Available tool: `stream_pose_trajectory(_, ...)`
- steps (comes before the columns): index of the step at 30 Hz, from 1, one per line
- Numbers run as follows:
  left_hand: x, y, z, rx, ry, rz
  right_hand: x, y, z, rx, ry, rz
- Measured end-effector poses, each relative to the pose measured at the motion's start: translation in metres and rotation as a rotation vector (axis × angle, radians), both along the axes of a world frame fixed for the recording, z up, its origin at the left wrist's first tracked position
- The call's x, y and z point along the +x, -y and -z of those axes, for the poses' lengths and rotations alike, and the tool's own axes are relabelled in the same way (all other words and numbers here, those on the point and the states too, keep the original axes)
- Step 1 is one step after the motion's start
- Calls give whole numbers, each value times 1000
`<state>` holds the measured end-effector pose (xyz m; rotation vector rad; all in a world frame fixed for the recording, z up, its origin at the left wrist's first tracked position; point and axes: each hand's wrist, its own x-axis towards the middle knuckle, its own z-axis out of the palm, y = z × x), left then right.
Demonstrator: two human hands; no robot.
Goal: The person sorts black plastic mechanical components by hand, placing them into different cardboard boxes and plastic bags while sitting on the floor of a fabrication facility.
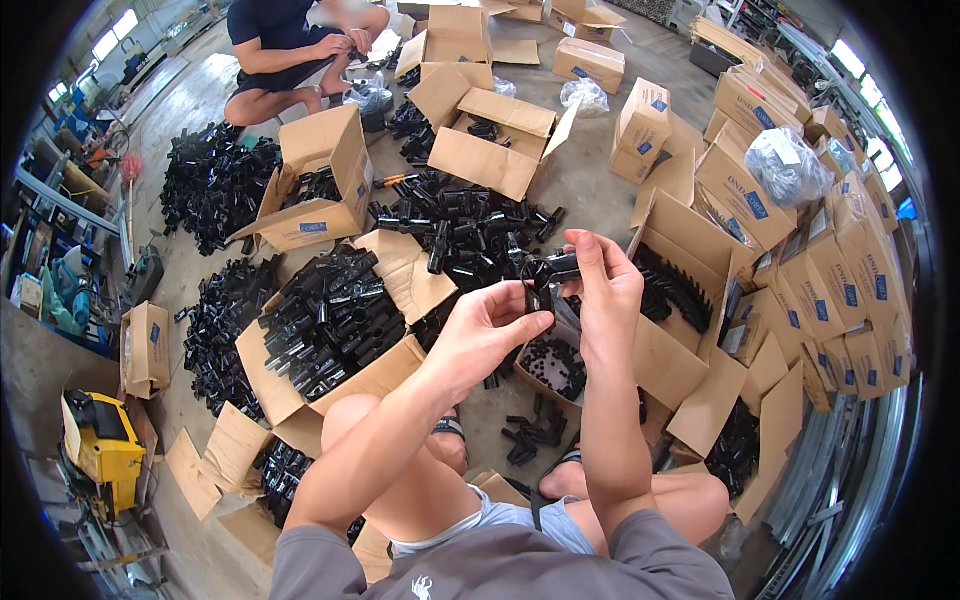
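Observation:
Both my hands meet in front of me around a glossy black tubular fitting (548, 270). My left hand (492, 325) grips its lower left part between thumb and fingers. From the right, my right hand (606, 285) is closed on its other end, thumb raised along it. My fingers partly hide the fitting, so its full shape cannot be made out. Just below the hands stands a small open box (535, 383) with little black pieces inside. Beyond them lies a heap of similar black fittings (465, 225).
An open carton (340, 385) full of black fittings stands at left. At right is an open carton (690, 240) with stacked black parts. Closed cartons (840, 290) are piled far right. Another person (295, 55) crouches at the far left. A yellow machine (103, 450) stands at left.

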<state>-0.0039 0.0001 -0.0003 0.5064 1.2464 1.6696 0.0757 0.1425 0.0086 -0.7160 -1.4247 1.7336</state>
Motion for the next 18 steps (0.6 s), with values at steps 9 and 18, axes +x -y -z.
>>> stream_pose_trajectory(9,13,-5,8,59,-15,-30,14,-8,6,-76,4,-97)
stream_pose_trajectory(18,-2,-3,7,130,-25,-15,36,-26,5,-153,-41,-261)
